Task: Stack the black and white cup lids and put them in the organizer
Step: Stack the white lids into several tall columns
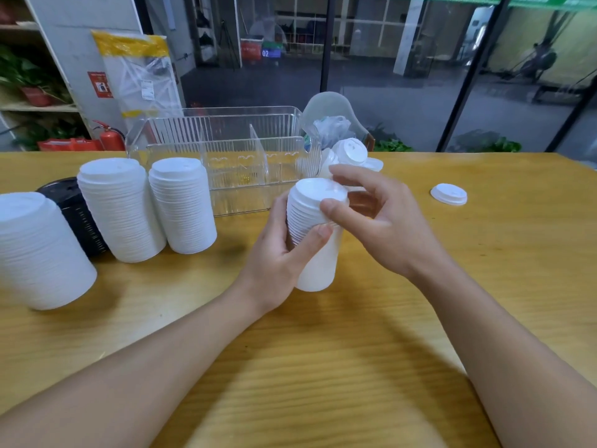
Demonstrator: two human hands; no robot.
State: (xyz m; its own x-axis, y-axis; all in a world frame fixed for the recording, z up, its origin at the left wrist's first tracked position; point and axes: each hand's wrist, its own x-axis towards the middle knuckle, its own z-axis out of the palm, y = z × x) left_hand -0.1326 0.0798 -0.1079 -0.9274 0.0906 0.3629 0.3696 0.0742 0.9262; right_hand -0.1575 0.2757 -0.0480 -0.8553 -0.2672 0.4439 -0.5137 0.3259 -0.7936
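My left hand (277, 253) grips a half-built white lid stack (315, 234) above the desk (355, 350) while my right hand (371, 218) pinches its top lid; finished stacks (151, 205) wait outside the empty organizer (226, 156), loose lids (449, 194) remain.

Held white lid stack (315, 227) upright, three white stacks (181, 205) beside clear organizer (226, 147)

You work at a wooden table (484, 286). Beyond its far left edge a red fire extinguisher (111, 139) stands on the floor, beside a tall plastic-wrapped package with yellow tape (142, 76) leaning on the wall. A shelf with green plants (22, 72) fills the left corner. Behind you see dark glass panels (403, 59) and a crumpled plastic bag (332, 127).
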